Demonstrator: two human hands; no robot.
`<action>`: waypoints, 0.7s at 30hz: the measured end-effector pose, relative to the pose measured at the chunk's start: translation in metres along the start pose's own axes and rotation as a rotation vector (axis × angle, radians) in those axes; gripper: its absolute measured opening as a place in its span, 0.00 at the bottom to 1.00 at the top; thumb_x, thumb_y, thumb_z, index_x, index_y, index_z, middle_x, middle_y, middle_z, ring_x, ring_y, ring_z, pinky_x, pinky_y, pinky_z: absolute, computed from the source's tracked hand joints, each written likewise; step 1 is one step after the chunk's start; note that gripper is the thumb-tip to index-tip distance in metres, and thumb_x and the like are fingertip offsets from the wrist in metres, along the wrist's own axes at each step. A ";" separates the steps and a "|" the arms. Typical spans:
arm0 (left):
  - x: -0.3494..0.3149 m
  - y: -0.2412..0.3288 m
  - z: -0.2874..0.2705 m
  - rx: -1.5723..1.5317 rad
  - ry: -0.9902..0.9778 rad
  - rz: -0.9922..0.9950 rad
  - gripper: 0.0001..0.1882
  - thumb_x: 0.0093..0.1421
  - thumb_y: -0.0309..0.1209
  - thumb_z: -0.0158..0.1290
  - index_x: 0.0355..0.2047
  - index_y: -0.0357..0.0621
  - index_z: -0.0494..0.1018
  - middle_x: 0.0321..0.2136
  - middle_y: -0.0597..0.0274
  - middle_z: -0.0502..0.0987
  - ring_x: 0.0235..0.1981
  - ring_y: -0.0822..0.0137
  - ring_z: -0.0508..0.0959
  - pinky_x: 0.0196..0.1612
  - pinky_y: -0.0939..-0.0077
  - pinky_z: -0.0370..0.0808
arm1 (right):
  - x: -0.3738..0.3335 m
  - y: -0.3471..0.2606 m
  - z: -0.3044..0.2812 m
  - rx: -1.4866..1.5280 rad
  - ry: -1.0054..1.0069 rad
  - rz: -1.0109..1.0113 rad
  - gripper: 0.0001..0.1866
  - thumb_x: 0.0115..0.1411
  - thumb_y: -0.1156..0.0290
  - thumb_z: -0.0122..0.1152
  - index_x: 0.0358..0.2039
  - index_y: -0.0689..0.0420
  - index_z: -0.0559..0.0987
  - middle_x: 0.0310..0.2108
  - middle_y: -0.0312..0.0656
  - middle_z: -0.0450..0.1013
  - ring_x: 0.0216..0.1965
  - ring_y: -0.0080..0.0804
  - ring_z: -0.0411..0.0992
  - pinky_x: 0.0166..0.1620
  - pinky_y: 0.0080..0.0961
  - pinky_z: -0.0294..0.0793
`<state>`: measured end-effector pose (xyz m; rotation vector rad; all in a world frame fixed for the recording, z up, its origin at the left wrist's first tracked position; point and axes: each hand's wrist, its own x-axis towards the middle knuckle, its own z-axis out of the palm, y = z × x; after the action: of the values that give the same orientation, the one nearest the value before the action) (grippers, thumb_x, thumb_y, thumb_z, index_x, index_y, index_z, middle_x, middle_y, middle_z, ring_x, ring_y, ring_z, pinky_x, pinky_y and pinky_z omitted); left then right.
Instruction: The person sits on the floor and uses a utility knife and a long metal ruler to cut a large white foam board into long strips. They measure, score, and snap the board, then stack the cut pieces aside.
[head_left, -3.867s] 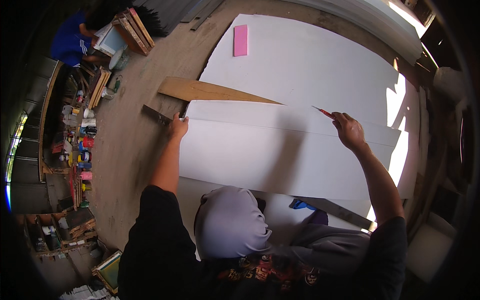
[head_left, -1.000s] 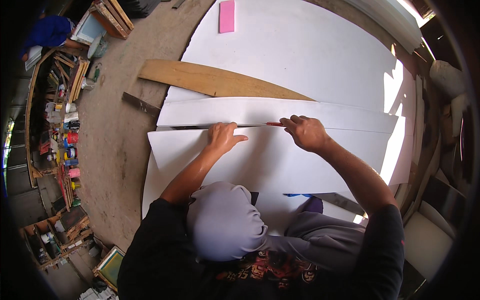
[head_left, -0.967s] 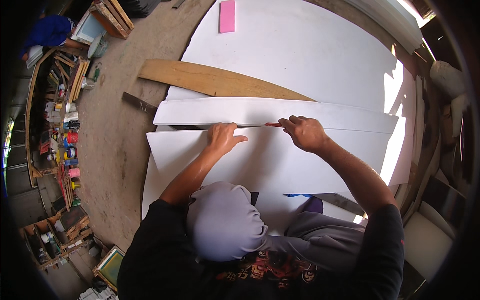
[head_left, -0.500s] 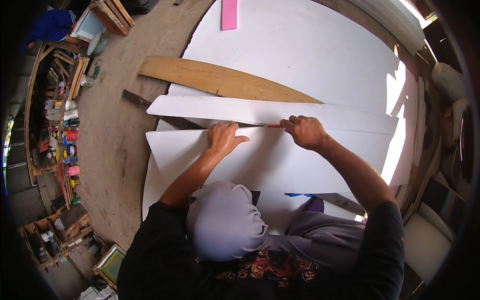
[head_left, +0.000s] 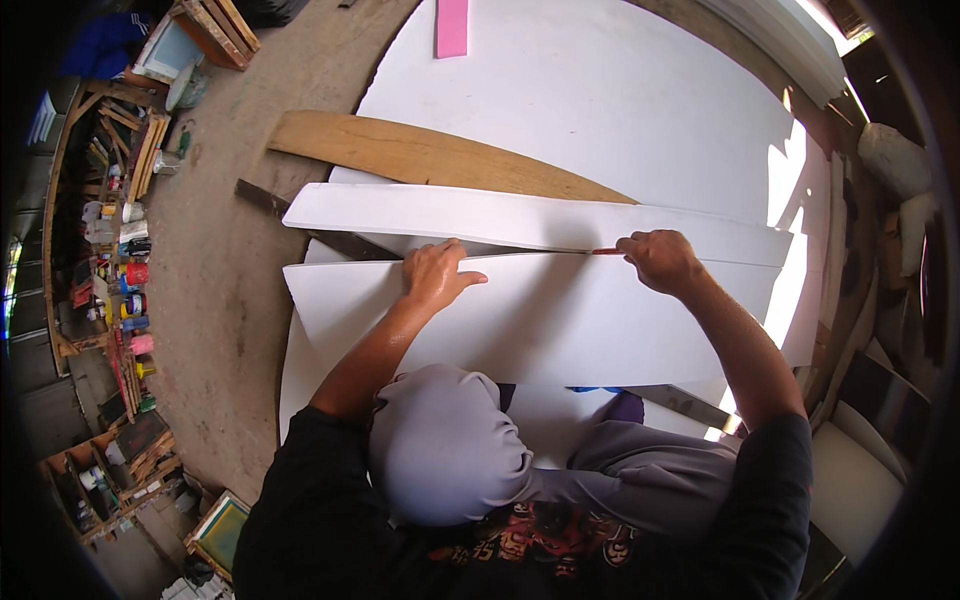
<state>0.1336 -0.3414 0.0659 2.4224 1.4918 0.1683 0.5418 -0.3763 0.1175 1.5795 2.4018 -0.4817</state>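
A white sheet (head_left: 560,320), probably foam, lies across my lap side, with a long slit along its far part. Beyond the slit runs a narrower white strip (head_left: 400,208), separated at the left and still joined toward the right. My right hand (head_left: 662,262) is closed round a red-handled cutter (head_left: 606,251), whose tip sits at the end of the slit. To the left, my left hand (head_left: 432,276) has its fingers curled over the sheet's cut edge, thumb stretched out to the right. A dark flat bar (head_left: 350,243) shows through the gap.
Past the strip rests a long tapered wooden board (head_left: 440,155) on a larger white sheet (head_left: 620,90), with a pink strip (head_left: 452,28) at its far edge. Shelves of paint containers (head_left: 135,273) line the left side. Pale rolled material (head_left: 895,165) stands at the right.
My right hand has moved right with the cutter, and the slit has grown longer in that direction. My left hand keeps its place on the sheet's edge.
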 end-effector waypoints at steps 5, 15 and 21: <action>0.028 -0.022 -0.042 0.047 -0.360 -0.235 0.28 0.53 0.53 0.70 0.41 0.41 0.84 0.40 0.47 0.85 0.45 0.47 0.83 0.48 0.54 0.76 | -0.048 0.039 -0.007 0.034 0.110 0.127 0.07 0.66 0.67 0.61 0.44 0.50 0.83 0.34 0.40 0.81 0.34 0.44 0.81 0.36 0.41 0.80; 0.059 0.040 0.031 -0.070 -0.506 -0.095 0.34 0.53 0.61 0.67 0.39 0.38 0.82 0.35 0.46 0.85 0.41 0.48 0.85 0.45 0.54 0.79 | -0.007 0.000 -0.005 0.134 0.253 -0.018 0.11 0.66 0.66 0.62 0.48 0.49 0.81 0.34 0.39 0.80 0.35 0.43 0.81 0.35 0.41 0.81; 0.037 0.048 0.015 -0.122 -0.346 -0.051 0.31 0.50 0.60 0.70 0.35 0.42 0.82 0.28 0.49 0.83 0.35 0.47 0.83 0.39 0.52 0.77 | -0.018 -0.009 -0.011 0.093 0.225 -0.050 0.10 0.67 0.66 0.60 0.47 0.50 0.81 0.32 0.40 0.79 0.33 0.41 0.81 0.33 0.39 0.81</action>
<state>0.1952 -0.3314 0.0641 2.1796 1.3422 -0.1587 0.5402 -0.3906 0.1354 1.6985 2.6246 -0.4530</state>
